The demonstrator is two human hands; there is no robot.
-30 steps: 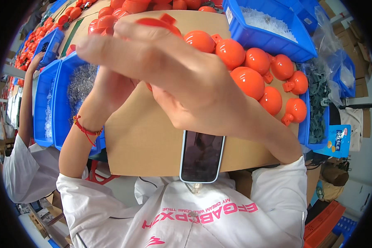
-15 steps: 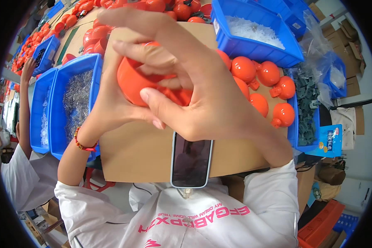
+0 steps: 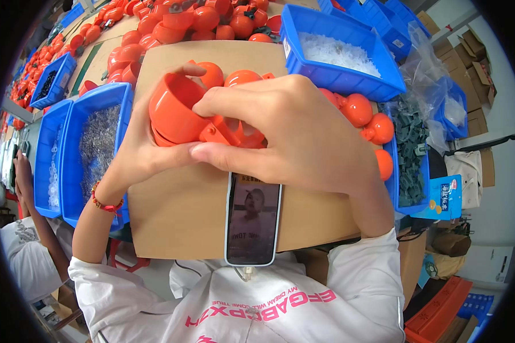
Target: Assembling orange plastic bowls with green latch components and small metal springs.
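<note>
A hollow orange plastic cup (image 3: 174, 117) with a small tab at its side is held above the cardboard sheet (image 3: 177, 217), its open mouth showing. My left hand (image 3: 143, 154) is wrapped round its left side and underside. The fingers of my right hand (image 3: 315, 134) are closed at its right: the index finger rests at the rim and the thumb lies by the tab. Whether a small piece sits between those fingers is hidden. Behind my hands, more orange round pieces (image 3: 243, 78) lie on the cardboard. Below them lies a phone (image 3: 252, 223) with its screen lit.
Blue bins stand at both sides: one of small metal parts (image 3: 100, 134), one of white washer-like rings (image 3: 54, 171), one of clear plastic bits (image 3: 340, 54), one of dark green parts (image 3: 411, 160). Orange shells (image 3: 206, 20) heap at the back. Another person's arm (image 3: 26, 183) is at the left.
The cup has turned so that its hollow mouth and side tab show. My right hand has shifted right and its raised fingers have come down. The phone screen now shows a brighter picture.
</note>
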